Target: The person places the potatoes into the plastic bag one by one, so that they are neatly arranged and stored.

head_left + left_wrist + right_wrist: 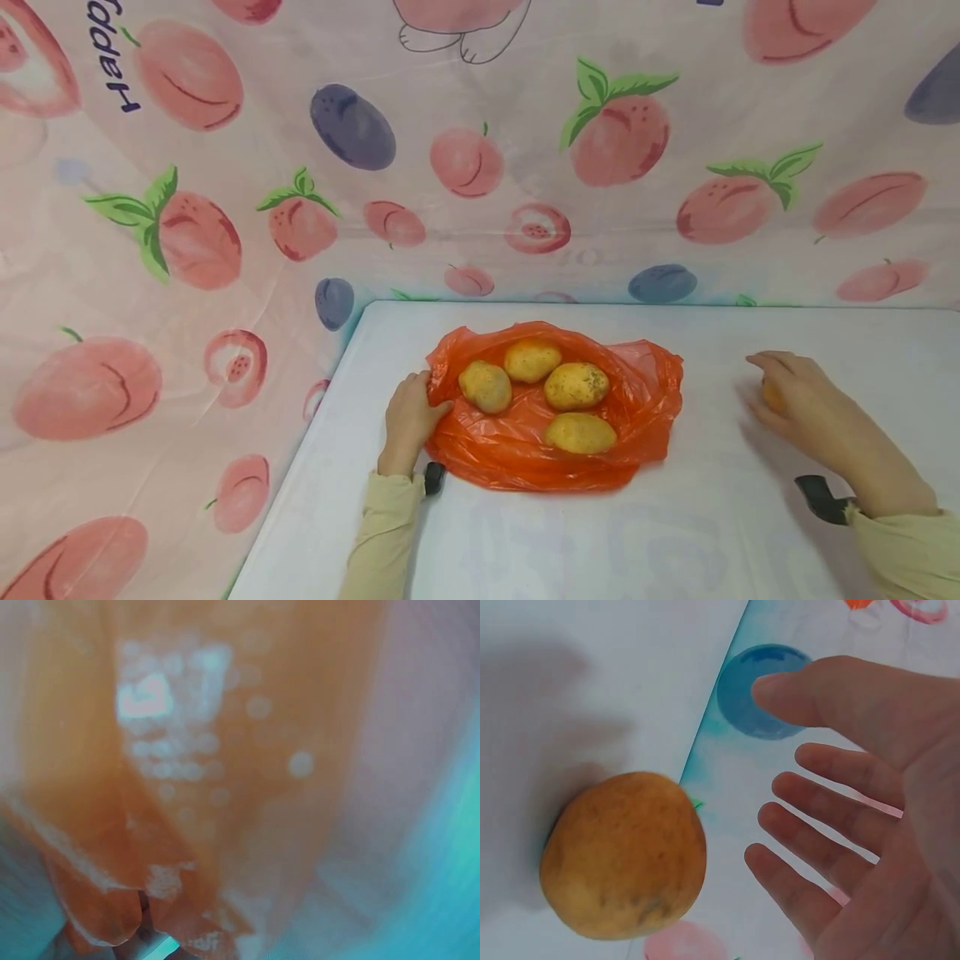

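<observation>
A red plastic bag (487, 462) lies spread open on the white table with several potatoes (576, 386) in it. At its left edge my left hand (407, 417) holds the rim, thumb on the inner side. Blurred orange film (247, 787) fills the left wrist view and hides the grip. Off to the right of the bag, my right hand (806, 404) hovers over a lone potato (774, 396), mostly covered in the head view. From the right wrist, this potato (626, 859) appears apart from the spread fingers (795, 892).
White table (585, 550) surrounds the bag. Behind it and on the left hangs a pink fruit-printed cloth (465, 225). A black strap piece (823, 498) sticks out at the right wrist, another (434, 477) at the left.
</observation>
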`<move>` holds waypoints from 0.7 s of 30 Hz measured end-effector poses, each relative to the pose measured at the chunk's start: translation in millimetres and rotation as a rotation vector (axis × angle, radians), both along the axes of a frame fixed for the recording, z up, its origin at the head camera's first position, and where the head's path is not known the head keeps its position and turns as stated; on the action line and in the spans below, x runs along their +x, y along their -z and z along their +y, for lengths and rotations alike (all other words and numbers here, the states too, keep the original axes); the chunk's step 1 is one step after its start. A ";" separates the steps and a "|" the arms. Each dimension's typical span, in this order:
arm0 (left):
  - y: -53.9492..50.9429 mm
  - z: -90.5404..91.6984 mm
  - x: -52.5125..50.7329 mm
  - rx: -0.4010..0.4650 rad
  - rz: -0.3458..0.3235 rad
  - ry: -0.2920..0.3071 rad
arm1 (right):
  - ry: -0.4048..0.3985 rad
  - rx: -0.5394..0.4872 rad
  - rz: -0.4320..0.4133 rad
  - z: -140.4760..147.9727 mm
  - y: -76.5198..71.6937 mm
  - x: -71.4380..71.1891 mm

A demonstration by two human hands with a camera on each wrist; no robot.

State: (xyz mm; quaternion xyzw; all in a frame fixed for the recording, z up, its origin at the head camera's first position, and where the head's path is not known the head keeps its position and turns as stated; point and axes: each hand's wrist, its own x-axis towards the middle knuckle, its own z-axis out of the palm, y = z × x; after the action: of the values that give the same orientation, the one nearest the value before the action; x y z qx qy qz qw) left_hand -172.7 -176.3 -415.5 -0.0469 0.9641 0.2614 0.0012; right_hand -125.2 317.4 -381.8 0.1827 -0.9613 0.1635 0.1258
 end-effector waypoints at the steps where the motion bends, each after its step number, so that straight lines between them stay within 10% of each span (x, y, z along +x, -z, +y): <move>1: -0.2 -0.2 0.1 0.000 -0.001 -0.001 | 0.000 -0.002 0.005 1.3 0.8 0.0; 21: 2.0 -0.9 -1.0 -0.013 -0.001 -0.001 | 0.030 -0.005 0.002 24.3 17.2 -4.9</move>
State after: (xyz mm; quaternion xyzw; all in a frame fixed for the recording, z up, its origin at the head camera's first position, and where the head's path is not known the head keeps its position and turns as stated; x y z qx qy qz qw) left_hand -173.6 -177.2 -417.5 -0.0478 0.9657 0.2554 0.0014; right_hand -130.0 341.7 -399.0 0.1680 -0.9634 0.1636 0.1298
